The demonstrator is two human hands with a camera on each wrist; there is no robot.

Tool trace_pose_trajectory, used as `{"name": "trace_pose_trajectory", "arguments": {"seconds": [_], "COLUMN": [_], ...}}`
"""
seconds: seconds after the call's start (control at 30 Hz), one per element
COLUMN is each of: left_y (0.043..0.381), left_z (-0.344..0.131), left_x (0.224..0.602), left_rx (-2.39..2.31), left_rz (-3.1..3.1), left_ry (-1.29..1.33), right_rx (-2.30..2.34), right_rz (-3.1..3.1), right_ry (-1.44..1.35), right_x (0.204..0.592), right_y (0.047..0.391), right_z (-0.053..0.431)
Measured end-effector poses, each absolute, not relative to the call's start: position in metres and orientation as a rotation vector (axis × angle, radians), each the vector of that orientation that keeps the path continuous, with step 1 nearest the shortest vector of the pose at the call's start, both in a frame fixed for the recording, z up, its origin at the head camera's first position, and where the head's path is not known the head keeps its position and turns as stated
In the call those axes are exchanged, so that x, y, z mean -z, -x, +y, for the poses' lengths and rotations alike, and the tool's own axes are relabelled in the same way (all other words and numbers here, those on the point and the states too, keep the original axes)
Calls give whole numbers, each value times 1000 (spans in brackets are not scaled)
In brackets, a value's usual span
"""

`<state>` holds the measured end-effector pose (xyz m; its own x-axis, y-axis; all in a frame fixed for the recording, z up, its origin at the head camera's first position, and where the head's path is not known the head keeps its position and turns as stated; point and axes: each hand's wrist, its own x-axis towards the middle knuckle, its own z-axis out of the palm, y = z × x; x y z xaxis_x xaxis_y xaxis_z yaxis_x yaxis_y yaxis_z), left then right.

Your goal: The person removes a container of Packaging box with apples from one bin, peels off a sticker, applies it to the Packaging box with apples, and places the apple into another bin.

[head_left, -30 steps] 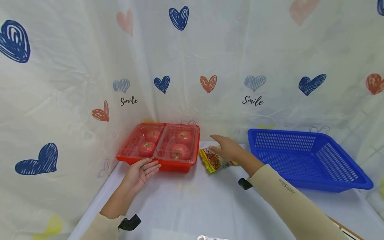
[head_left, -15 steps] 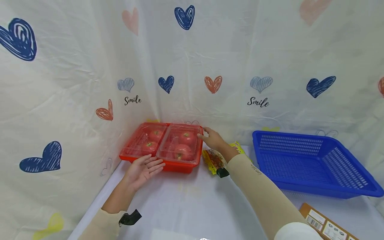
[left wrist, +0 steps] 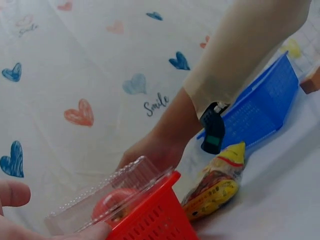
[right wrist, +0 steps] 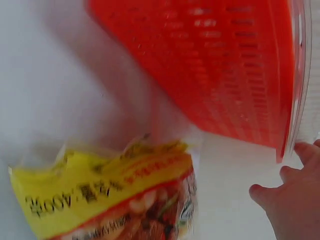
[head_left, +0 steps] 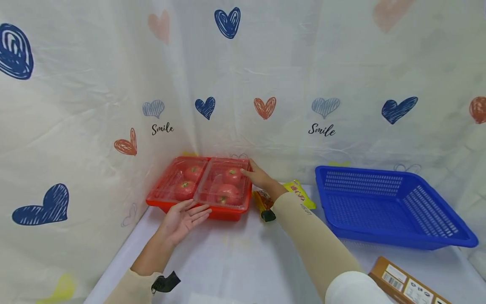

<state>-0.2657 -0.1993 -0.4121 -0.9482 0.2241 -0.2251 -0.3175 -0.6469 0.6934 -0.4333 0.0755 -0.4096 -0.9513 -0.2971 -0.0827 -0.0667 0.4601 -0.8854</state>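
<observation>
Two clear plastic boxes sit side by side in a red basket (head_left: 224, 214); the right-hand clear box (head_left: 218, 185) and the left one (head_left: 181, 169) hold red, apple-like fruits. My left hand (head_left: 182, 221) lies palm up with extended fingers at the basket's front rim. In the left wrist view its thumb overlaps the right box's near edge. My right hand (head_left: 262, 175) is at the back right corner of that box, thumb over its top edge. The right wrist view shows its fingers (right wrist: 295, 187) spread beside the rim. A yellow food packet (right wrist: 100, 195) lies just right of the basket.
A blue slotted basket (head_left: 364, 211) stands at the right on the white-covered table. A brown cardboard box (head_left: 404, 282) lies in front of it. A white curtain (head_left: 288, 63) printed with hearts closes off the back and left.
My right hand has moved left from above the food packet to the right-hand clear box's back corner. My left hand stays by the basket's front rim.
</observation>
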Motion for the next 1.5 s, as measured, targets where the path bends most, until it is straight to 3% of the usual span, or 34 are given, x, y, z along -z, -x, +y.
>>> {"name": "trace_pose_trajectory", "arguments": {"seconds": [0.9,1.23,1.5], "left_y": [257,250,252], "left_z": [-155,-160,-165], "left_x": [382,370,368], "left_rx": [-2662,-2630,-2474], "left_rz": [929,1019,1229], "left_ry": [78,-22,27], "right_rx": [2041,2209,2285], "right_rz": [2364,2363,2332], "right_ry": [224,342,221], "right_x": [393,368,361], "right_y": [419,403,385], "right_z": [79,88,110]}}
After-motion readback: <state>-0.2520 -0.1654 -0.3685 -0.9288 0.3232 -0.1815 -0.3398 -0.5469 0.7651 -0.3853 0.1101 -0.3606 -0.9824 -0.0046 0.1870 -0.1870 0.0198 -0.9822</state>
